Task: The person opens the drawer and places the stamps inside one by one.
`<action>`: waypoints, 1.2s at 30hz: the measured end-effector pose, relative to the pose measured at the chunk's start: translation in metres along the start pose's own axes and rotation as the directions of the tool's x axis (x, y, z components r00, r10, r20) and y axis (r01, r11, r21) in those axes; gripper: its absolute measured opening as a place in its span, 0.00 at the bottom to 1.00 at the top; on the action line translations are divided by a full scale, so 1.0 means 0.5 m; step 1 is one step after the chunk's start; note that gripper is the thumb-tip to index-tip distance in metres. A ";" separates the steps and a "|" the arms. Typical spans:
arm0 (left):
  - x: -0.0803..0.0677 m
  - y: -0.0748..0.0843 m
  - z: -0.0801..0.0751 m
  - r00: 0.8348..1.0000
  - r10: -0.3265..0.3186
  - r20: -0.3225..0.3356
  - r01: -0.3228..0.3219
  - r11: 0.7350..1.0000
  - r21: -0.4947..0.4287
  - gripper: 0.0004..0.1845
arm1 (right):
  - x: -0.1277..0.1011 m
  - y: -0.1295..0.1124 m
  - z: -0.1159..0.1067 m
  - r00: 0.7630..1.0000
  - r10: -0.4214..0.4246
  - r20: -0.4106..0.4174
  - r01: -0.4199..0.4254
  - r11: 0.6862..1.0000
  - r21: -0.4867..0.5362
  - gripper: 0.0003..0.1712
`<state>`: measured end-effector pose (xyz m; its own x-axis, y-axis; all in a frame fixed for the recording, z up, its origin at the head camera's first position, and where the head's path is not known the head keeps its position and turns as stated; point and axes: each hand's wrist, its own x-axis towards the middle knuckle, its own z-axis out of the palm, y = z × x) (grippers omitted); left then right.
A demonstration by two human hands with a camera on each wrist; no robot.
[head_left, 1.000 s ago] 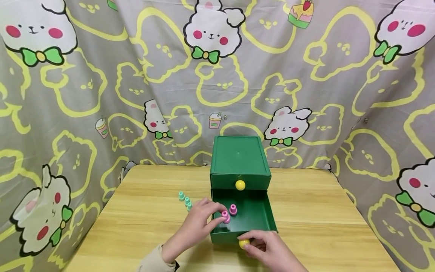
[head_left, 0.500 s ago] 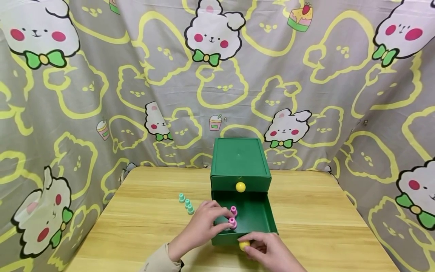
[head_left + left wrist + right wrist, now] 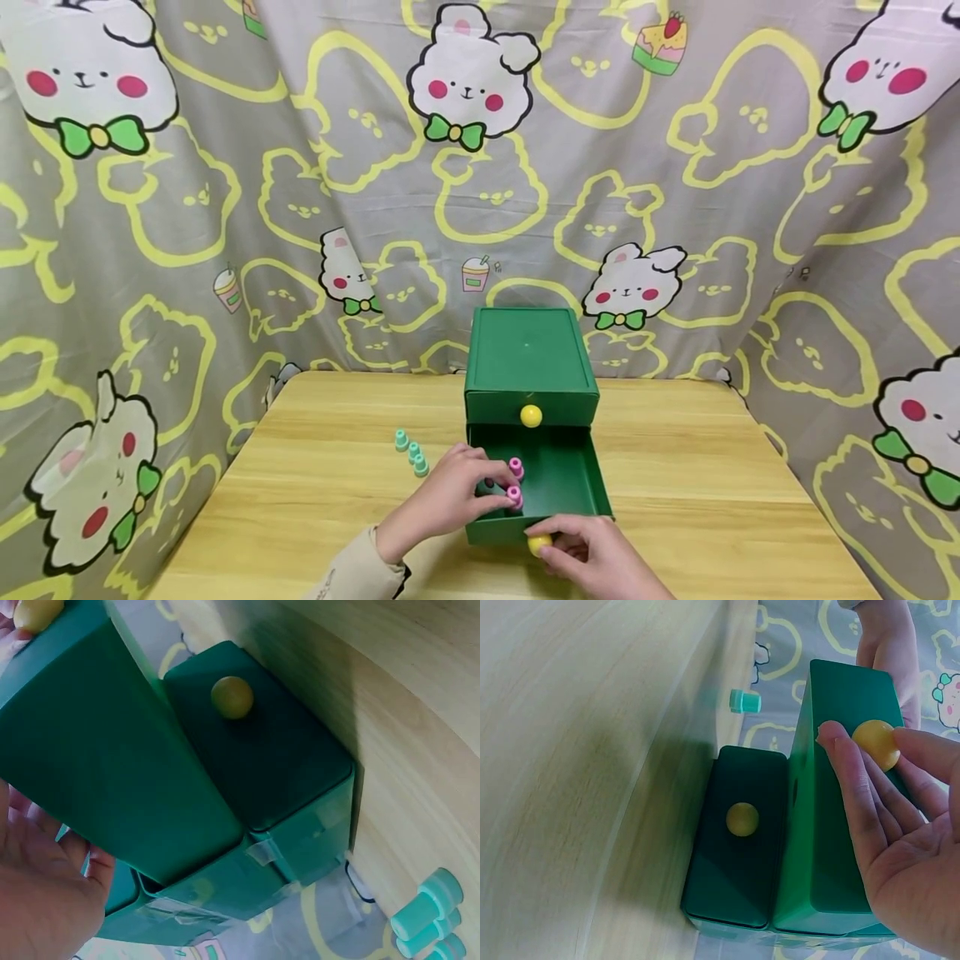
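A green drawer unit stands on the table with one drawer pulled out. Inside that drawer, my left hand pinches a small pink stepped peg between thumb and index finger. Just behind it stands another pink peg. My right hand grips the drawer's yellow ball knob at its front; the right wrist view shows thumb and fingers around the knob. In the left wrist view, the drawer wall hides the left fingertips and the pegs.
Several mint-green pegs stand on the wooden table left of the unit. Above the pulled-out drawer is a closed one with a yellow knob. A lower closed drawer shows in the left wrist view. A patterned curtain hangs behind.
My left hand has moved right and slightly toward the drawer's front with the pink peg, mostly in the first half second. The right hand stays on the knob.
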<state>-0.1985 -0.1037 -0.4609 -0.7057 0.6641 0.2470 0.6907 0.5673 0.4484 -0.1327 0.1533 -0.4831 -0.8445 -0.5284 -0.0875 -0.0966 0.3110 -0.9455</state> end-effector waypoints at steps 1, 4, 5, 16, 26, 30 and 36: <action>0.000 0.000 0.000 1.000 -0.002 0.006 0.002 1.000 0.004 0.07 | 0.000 0.000 0.000 1.000 0.000 0.002 0.000 1.000 0.002 0.15; 0.001 0.000 0.003 1.000 -0.010 0.017 0.009 1.000 0.021 0.07 | 0.000 0.001 0.000 1.000 0.013 0.005 -0.013 1.000 0.007 0.15; 0.002 0.000 0.003 1.000 -0.013 0.019 0.012 1.000 0.028 0.06 | 0.000 0.001 0.000 1.000 0.018 0.006 -0.018 1.000 0.007 0.15; 0.007 0.002 0.004 1.000 -0.012 0.020 0.011 0.998 0.070 0.05 | 0.002 0.002 -0.001 1.000 0.009 0.005 -0.009 1.000 -0.018 0.15; 0.010 0.002 0.005 0.999 0.005 0.048 -0.010 0.993 0.122 0.05 | 0.003 0.003 -0.001 1.000 -0.008 0.016 0.008 1.000 -0.015 0.16; 0.012 0.002 0.004 0.998 -0.004 0.059 -0.004 0.991 0.134 0.06 | 0.004 0.002 -0.001 1.000 -0.006 0.014 0.006 1.000 -0.020 0.16; 0.011 0.001 0.006 0.999 0.020 0.044 -0.026 0.989 0.146 0.07 | 0.005 0.003 0.000 1.000 -0.014 0.007 0.014 0.999 -0.044 0.15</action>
<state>-0.2015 -0.0985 -0.4618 -0.6840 0.6963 0.2176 0.7247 0.6144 0.3119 -0.1349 0.1526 -0.4845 -0.8391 -0.5385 -0.0767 -0.1319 0.3382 -0.9318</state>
